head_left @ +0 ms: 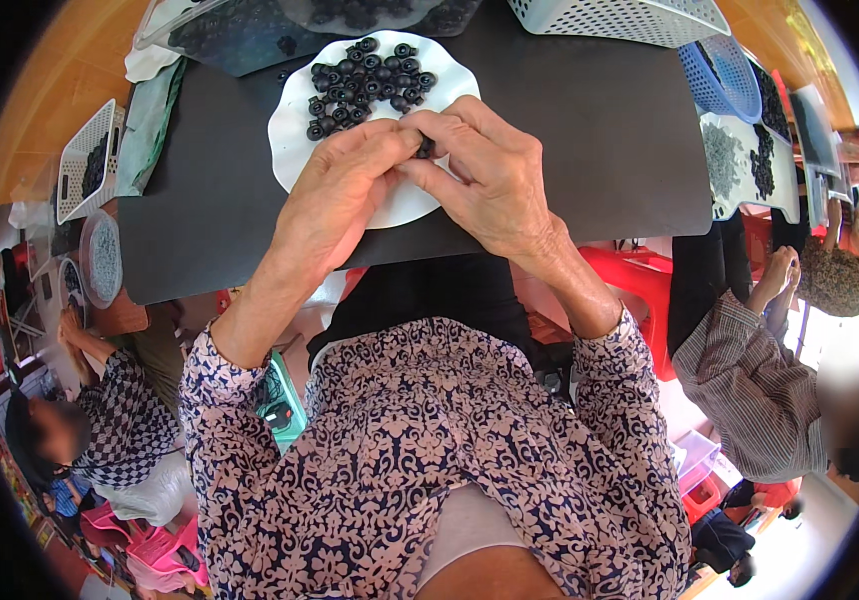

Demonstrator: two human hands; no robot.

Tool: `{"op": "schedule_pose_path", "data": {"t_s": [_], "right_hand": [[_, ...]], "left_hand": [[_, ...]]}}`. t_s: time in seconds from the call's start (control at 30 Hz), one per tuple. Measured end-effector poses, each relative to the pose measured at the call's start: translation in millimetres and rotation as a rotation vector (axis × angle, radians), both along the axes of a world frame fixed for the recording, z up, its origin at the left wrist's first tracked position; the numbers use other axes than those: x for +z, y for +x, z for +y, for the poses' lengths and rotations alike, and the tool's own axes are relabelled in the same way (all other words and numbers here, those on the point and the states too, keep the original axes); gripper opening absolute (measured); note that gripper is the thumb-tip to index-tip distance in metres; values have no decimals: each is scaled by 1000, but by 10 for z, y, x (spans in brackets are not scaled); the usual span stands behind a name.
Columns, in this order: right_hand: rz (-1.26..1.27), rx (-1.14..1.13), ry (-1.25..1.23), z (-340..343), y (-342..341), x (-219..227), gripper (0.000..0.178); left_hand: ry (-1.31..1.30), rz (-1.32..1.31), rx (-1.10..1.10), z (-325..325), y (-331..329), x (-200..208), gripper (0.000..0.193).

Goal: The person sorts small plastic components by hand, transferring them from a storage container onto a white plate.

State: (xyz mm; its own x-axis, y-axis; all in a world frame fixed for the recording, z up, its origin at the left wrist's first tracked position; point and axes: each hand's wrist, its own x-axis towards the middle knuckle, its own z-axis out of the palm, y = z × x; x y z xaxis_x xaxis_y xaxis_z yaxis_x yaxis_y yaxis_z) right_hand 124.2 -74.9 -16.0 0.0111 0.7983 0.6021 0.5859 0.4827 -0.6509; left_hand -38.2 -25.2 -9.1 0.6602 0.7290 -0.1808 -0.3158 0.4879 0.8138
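Both my hands meet over the near part of a white scalloped plate [290, 150]. Between the fingertips is a small round black plastic piece [426, 147], partly hidden by the fingers. My right hand [495, 175] pinches it between thumb and fingers. My left hand [345, 185] is closed too, its thumb and index finger pressed against the same piece from the left. A heap of similar black round pieces [365, 85] lies on the far half of the plate. The plate rests on a dark tabletop [600, 150].
A clear bin [240, 45] with black parts stands behind the plate; a white perforated basket [620, 20] is at the far right. A blue basket [722, 80] and a tray of grey and black parts [785, 185] lie beyond the right edge. People sit on both sides.
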Motion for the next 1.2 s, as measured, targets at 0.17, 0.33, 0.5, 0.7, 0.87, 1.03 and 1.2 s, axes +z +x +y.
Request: {"op": "schedule_pose_path", "data": {"t_s": [0.17,0.33,0.5,0.7,0.87,1.03,1.2], "right_hand": [[28,24,0,-44,24,27,29],[118,2,-89,-122,71,95,23],[243,-40,-185,-142,141,109,19],[985,184,-559,-179,221,91,13],[710,103,-425,-138,184,62,18],[270,46,-224,-107,72,105,33],[-75,-33,5,-91,-19,5,37]], "left_hand": [[303,391,-9,-21,-96,109,18],[1119,751,130,162,-138,115,20],[1663,960,218,352,60,28,26],[1786,1072,102,436,93,-20,27],[904,714,7,228,-20,172,21],[191,238,4,18,-89,76,27],[38,38,63,-184,-6,99,26]]}}
